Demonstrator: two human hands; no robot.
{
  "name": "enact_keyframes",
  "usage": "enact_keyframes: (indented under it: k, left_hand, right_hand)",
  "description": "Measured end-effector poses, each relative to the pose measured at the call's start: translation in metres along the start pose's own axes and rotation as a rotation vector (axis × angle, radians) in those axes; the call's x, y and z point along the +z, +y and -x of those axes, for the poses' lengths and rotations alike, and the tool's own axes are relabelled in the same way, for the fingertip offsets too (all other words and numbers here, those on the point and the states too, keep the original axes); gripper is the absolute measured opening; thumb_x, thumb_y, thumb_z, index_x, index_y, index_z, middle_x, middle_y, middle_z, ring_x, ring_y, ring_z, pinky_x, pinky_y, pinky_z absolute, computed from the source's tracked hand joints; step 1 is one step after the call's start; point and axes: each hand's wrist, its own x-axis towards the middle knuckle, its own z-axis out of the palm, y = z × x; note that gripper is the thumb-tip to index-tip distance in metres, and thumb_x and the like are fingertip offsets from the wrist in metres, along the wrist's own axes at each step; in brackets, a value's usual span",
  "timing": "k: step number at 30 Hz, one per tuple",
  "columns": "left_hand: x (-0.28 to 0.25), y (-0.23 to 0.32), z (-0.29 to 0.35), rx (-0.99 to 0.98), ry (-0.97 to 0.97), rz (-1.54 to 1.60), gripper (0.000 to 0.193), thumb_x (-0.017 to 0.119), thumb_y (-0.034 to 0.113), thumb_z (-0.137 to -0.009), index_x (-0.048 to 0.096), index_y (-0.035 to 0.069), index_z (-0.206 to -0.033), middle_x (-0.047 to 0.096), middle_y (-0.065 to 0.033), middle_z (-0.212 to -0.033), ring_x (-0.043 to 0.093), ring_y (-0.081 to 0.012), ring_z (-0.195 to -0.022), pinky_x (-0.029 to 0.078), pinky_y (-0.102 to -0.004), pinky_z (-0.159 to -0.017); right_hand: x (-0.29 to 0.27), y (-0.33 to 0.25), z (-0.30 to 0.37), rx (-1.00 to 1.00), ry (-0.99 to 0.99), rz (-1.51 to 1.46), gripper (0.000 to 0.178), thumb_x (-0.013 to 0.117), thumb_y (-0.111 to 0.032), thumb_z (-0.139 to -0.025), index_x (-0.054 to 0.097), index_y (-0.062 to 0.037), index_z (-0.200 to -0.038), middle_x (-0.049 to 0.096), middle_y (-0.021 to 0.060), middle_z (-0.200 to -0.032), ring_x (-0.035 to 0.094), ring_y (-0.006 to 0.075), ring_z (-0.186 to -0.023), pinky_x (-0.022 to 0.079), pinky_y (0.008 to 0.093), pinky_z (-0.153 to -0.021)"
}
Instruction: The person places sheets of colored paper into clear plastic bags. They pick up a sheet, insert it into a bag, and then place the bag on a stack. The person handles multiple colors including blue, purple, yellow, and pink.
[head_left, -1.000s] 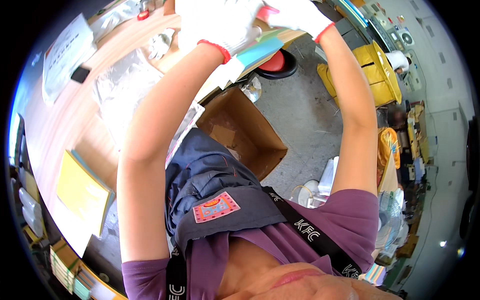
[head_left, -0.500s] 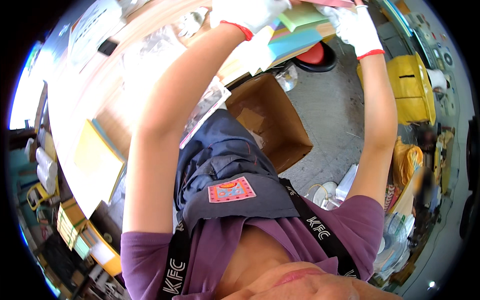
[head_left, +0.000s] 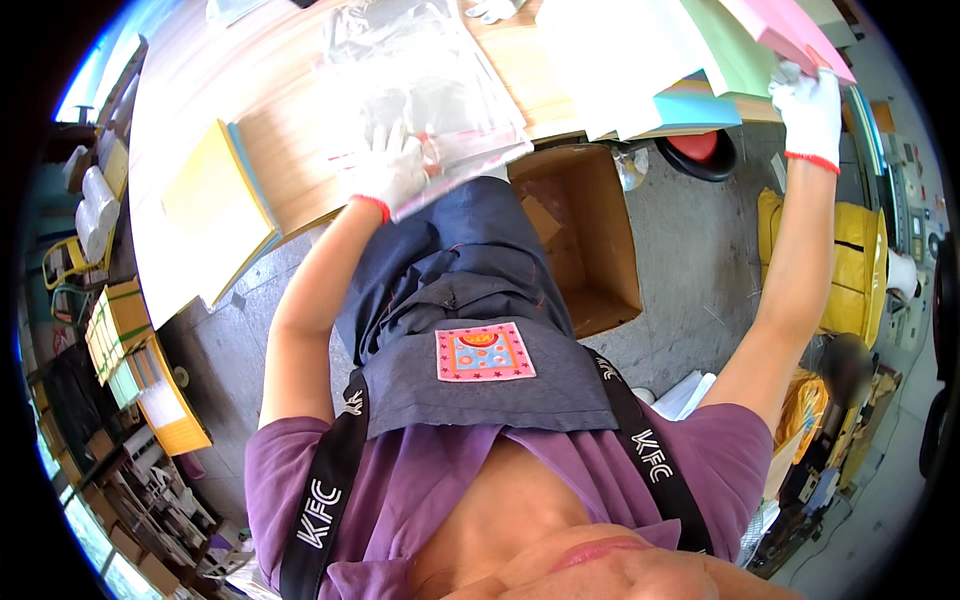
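My left hand (head_left: 392,168), in a white glove with a red cuff, lies with its fingers spread on a stack of clear plastic bags (head_left: 375,45) at the table's near edge. My right hand (head_left: 808,108), gloved the same way, is at the far right with its fingers closed on the near edge of the pink paper (head_left: 785,28). Beside that paper are stacks of green paper (head_left: 735,60), white paper (head_left: 620,65) and blue paper (head_left: 698,108). Some fingertips look uncovered by the gloves.
Yellow paper (head_left: 205,200) lies at the table's left corner. Under the table edge stands an open cardboard box (head_left: 595,240), with a black and red round seat (head_left: 697,150) to its right. A yellow bag (head_left: 835,265) stands beyond my right forearm. Another white glove (head_left: 495,10) lies at the far edge.
My left hand has left the paper stacks and come down left onto the plastic bags. My right hand has moved right, still at the pink paper. The view has shifted.
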Motion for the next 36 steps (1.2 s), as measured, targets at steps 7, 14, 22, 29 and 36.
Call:
enact_keyframes:
  k: [7, 14, 22, 29, 36]
  left_hand:
    - [-0.003, -0.024, -0.026, -0.101, -0.168, -0.133, 0.041, 0.062, 0.035, -0.082, 0.058, 0.013, -0.117, 0.056, -0.0138, -0.118, 0.052, -0.0320, -0.116, 0.032, -0.0576, -0.102]
    - [0.002, -0.081, -0.031, 0.061, -0.095, 0.235, 0.038, 0.064, 0.021, -0.080, 0.058, 0.013, -0.117, 0.058, -0.0133, -0.114, 0.056, -0.0330, -0.109, 0.044, -0.0401, -0.097]
    - [0.019, -0.116, -0.032, -0.104, -0.009, 0.142, 0.031, 0.055, 0.004, -0.079, 0.060, 0.019, -0.106, 0.059, -0.0037, -0.113, 0.060, -0.0290, -0.101, 0.053, -0.0428, -0.080]
    - [0.017, -0.129, -0.019, -0.206, 0.103, 0.594, 0.035, 0.051, 0.003, -0.081, 0.061, 0.021, -0.109, 0.062, -0.0036, -0.113, 0.060, -0.0304, -0.103, 0.051, -0.0398, -0.084]
    - [0.026, -0.127, 0.001, -0.277, 0.258, 0.301, 0.032, 0.056, 0.010, -0.081, 0.061, 0.021, -0.110, 0.063, 0.0010, -0.110, 0.057, -0.0265, -0.108, 0.052, -0.0383, -0.082]
  right_hand:
    - [0.023, 0.018, 0.122, -0.127, -0.006, 0.130, 0.034, 0.060, -0.021, -0.086, 0.058, 0.0027, -0.111, 0.065, 0.0118, -0.101, 0.065, 0.0201, -0.083, 0.054, 0.0321, -0.078]
    - [0.011, 0.103, 0.226, 0.524, -0.278, 0.211, 0.046, 0.062, -0.027, -0.078, 0.057, 0.0059, -0.110, 0.064, 0.0118, -0.095, 0.065, 0.0197, -0.084, 0.055, 0.0310, -0.072]
    - [0.040, 0.191, 0.261, 0.712, -0.308, 0.136, 0.072, 0.067, -0.033, -0.074, 0.046, 0.0045, -0.131, 0.057, 0.0133, -0.118, 0.055, 0.0235, -0.110, 0.045, 0.0360, -0.094]
    - [0.050, 0.234, 0.260, 0.726, -0.183, 0.000, 0.043, 0.062, -0.024, -0.082, 0.057, 0.0038, -0.114, 0.066, 0.0134, -0.102, 0.066, 0.0227, -0.093, 0.056, 0.0347, -0.081]
    - [0.061, 0.272, 0.241, 0.748, -0.073, -0.084, 0.028, 0.064, -0.027, -0.084, 0.060, -0.0072, -0.104, 0.067, 0.0038, -0.086, 0.060, 0.0154, -0.054, 0.047, 0.0254, -0.041]
